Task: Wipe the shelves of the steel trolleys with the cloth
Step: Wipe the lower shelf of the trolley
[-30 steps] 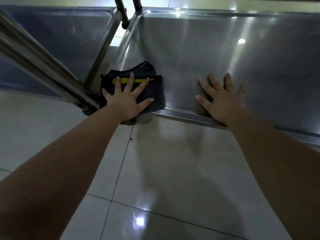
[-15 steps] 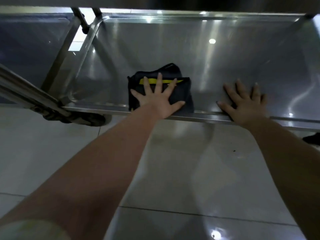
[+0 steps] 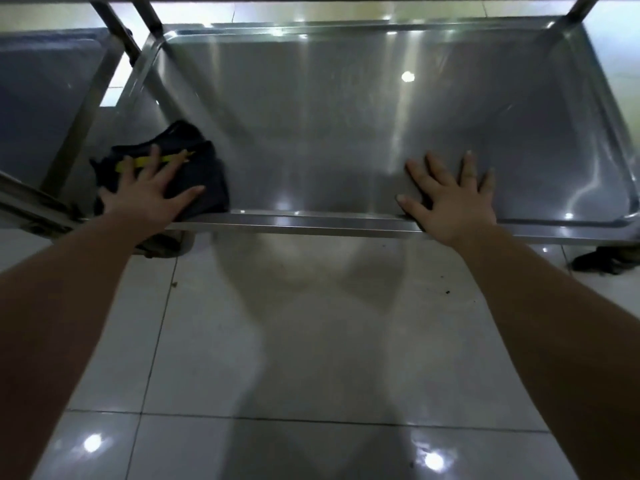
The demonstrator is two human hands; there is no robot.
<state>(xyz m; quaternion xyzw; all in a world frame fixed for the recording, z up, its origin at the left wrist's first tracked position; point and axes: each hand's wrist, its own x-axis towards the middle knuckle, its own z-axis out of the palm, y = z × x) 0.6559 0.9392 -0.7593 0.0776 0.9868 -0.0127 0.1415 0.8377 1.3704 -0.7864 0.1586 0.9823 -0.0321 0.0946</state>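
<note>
On my feed the left hand (image 3: 145, 199) lies flat on the cloth (image 3: 207, 188), fingers spread wide and straight, thumb pointing right along the near edge; nothing is pinched or curled, the palm simply presses the fabric down. The cloth is dark and folded, with a yellow stripe (image 3: 138, 163) showing between the fingers; it sits in the left front corner of the shelf (image 3: 329, 133), its near edge against the front rim (image 3: 311, 223).

The right hand (image 3: 450, 202) is also spread and flat, fingers straight on bare steel and the heel of the palm resting on that rim; it is well apart from the cloth, towards the right half of the shelf.

The shelf is a shallow steel tray with a raised lip all round; bright spots of light reflect off it. Two slanted posts (image 3: 117, 29) rise at its far left corner; beyond them I see the neighbouring shelf (image 3: 41, 98), with a narrow gap of floor between the two. A slanted steel bar (image 3: 31, 202) crosses the left edge of my view.

Below my forearms the floor (image 3: 311, 341) is glossy pale tile with a few dark specks. A wheel (image 3: 162, 244) shows under the left front corner, partly hidden by the left forearm; a dark shape (image 3: 602, 261) under the right corner is too blurred for me to tell.
</note>
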